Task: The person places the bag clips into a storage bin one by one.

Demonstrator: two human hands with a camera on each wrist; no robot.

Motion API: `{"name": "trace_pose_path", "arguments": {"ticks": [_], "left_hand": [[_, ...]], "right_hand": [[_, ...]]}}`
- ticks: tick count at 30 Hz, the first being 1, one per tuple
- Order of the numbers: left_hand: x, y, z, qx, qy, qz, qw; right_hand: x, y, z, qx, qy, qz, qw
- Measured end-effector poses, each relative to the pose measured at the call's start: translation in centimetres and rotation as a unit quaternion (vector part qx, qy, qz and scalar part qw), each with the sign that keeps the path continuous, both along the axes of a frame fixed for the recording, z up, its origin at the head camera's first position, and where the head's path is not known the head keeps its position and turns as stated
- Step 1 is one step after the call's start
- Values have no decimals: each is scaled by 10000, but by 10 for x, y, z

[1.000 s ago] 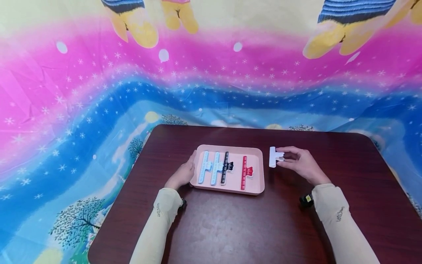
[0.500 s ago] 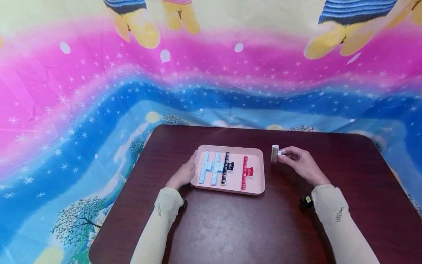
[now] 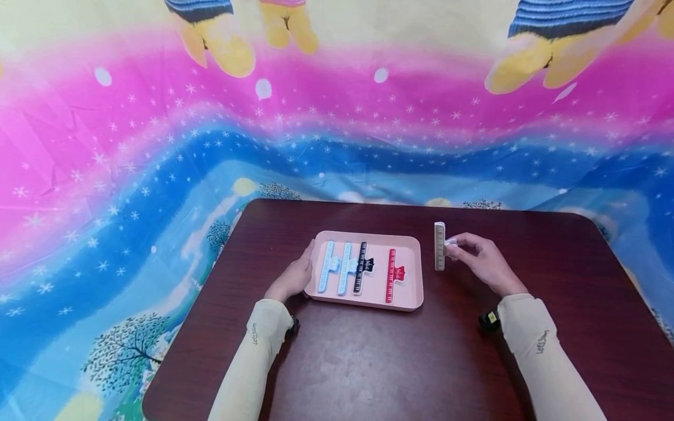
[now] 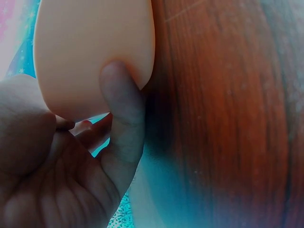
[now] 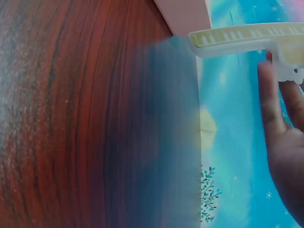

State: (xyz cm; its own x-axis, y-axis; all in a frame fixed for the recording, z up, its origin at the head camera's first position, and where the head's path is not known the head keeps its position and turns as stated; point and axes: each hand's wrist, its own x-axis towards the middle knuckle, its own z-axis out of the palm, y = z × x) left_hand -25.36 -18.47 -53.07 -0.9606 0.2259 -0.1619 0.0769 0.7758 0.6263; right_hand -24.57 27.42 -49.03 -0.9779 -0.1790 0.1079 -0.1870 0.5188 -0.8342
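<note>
A shallow pink tray (image 3: 337,299) lies on the table. My left hand (image 3: 291,277) holds its left front corner; the left wrist view shows the thumb (image 4: 122,92) against the outer wall and the other fingers bent behind the corner, partly hidden. Right of the tray, my right hand (image 3: 481,260) pinches a white clip (image 3: 439,248) by its handle, the long bar with a piano-key pattern standing lengthwise towards the far edge. Two light-blue clips (image 3: 326,266), a black clip (image 3: 360,269) and a red clip (image 3: 391,278) lie side by side in the tray.
The dark reddish-brown table (image 3: 368,362) has rounded corners. Behind it hangs a brightly printed cloth (image 3: 337,117). A black wrist device (image 3: 489,320) sits at the right cuff. Within the tray, a gap separates the black and red clips.
The white clip has turned in my right fingers, from its plain white face to the patterned face with the bar upright in view. My left hand and the tray stay where they were.
</note>
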Motion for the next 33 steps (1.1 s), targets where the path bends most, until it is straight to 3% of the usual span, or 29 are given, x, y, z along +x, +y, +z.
{"name": "trace_pose_path", "arguments": {"ticks": [8,26,33], "left_hand": [[0,1,1,-78,-2,48,10000],[0,0,0,29,-46,67,10000],[1,0,1,9,-89,50,9999]], "right_hand": [[-1,-2,-5,-893,40,192,9958],[1,-2,-4,-1179,33,364,9924],[1,-2,-6,-1643,-154,447,9853]]}}
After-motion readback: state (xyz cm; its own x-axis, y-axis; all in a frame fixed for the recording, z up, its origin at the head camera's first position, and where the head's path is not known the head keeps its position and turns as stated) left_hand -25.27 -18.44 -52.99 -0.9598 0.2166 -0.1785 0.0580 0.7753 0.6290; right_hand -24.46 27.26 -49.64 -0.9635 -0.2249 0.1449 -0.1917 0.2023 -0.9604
